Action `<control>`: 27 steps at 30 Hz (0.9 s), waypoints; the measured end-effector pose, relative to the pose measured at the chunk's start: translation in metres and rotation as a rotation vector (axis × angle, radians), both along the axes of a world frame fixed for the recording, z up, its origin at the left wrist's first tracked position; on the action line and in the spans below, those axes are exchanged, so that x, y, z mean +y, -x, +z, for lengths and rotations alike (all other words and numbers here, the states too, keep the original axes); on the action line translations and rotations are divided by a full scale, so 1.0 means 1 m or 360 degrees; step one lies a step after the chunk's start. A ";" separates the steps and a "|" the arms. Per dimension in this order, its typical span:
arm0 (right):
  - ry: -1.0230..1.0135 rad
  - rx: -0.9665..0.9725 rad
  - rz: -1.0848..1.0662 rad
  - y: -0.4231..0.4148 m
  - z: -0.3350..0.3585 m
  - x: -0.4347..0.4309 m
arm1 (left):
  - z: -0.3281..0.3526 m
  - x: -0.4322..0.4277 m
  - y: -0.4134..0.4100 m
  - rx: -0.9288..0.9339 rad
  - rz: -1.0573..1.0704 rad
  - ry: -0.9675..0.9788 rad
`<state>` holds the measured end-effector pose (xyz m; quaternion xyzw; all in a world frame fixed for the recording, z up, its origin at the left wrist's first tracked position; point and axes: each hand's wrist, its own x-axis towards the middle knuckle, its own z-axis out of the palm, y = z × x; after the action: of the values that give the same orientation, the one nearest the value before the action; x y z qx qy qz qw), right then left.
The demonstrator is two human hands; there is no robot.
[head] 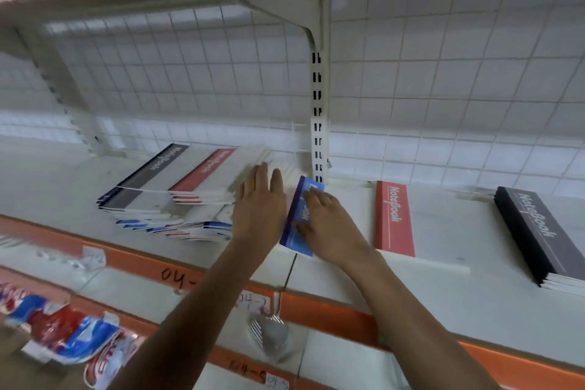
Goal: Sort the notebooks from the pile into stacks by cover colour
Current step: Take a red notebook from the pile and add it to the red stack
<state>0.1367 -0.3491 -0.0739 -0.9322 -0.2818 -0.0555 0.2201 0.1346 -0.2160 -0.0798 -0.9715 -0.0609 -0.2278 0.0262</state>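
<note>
— Where are the notebooks?

— There is a messy pile [177, 199] on the left part of the white shelf [348, 279]. It has dark, red and blue covers all mixed up, and the books slide out like a fan.

— What is the left hand [258, 203] doing?

— It lies flat on the right side of the pile. Its fingers are straight and close together. It holds nothing.

— And the right hand [329, 222]?

— It rests on a blue notebook [292, 226]. That book sits just to the right of the pile, between the two hands, in front of the white post [318, 123] with the slots. The book looks tipped, with its dark blue edge showing on the left.

— Is the hand grabbing it?

— The fingers lie over the cover, a little bent, and the thumb touches the cover too. It is blurry, so I cannot tell if they hook around an edge.

— Are there other books?

— Yes. A red notebook [394, 218] lies flat to the right of the right hand, near it but not touching. A black stack [535, 231] sits far to the right, well apart from the red one.

— What is under the shelf?

— A lower shelf with red, white and blue packets [63, 336] on the left.
</note>
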 end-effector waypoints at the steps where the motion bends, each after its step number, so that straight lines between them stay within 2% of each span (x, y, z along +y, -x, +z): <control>1: -0.0039 0.0011 0.0039 0.001 0.002 0.010 | 0.001 0.011 0.002 0.0009 0.0071 0.0035; 3: -0.0070 0.0021 0.0108 0.003 0.004 0.026 | -0.001 0.037 0.002 0.0028 0.0233 0.0124; 7: -0.0182 0.0027 0.0203 -0.002 0.000 0.050 | -0.009 0.072 0.004 0.0105 0.0298 0.0671; 11: -0.0391 0.0203 0.0178 -0.003 0.002 0.055 | -0.009 0.073 0.009 -0.0238 0.0232 0.0535; 14: -0.0879 0.0592 -0.0076 0.001 0.008 0.049 | -0.010 0.068 0.009 -0.0446 0.0027 0.0499; 16: -0.1308 0.1006 -0.0241 -0.003 0.010 0.046 | -0.010 0.061 0.012 -0.0492 -0.0139 0.0611; 18: -0.1798 0.1523 -0.0322 -0.008 0.014 0.043 | -0.008 0.053 0.018 -0.0555 -0.0344 0.0647; 20: -0.2009 0.1772 -0.0291 -0.012 0.016 0.039 | -0.008 0.047 0.024 -0.0569 -0.0631 0.0645; 22: -0.2030 0.1758 -0.0224 -0.012 0.016 0.035 | -0.008 0.044 0.027 -0.0489 -0.0867 0.0783; 24: -0.2020 0.1677 -0.0256 -0.011 0.015 0.032 | -0.007 0.047 0.026 -0.0487 -0.0874 0.0861; 27: -0.1971 0.1627 -0.0348 -0.011 0.013 0.021 | -0.004 0.064 0.014 -0.0553 -0.0444 0.0717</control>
<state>0.1480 -0.3279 -0.0611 -0.5736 0.0282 0.2102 0.7912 0.1202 -0.1524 -0.0834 -0.8983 0.0205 -0.3725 -0.2320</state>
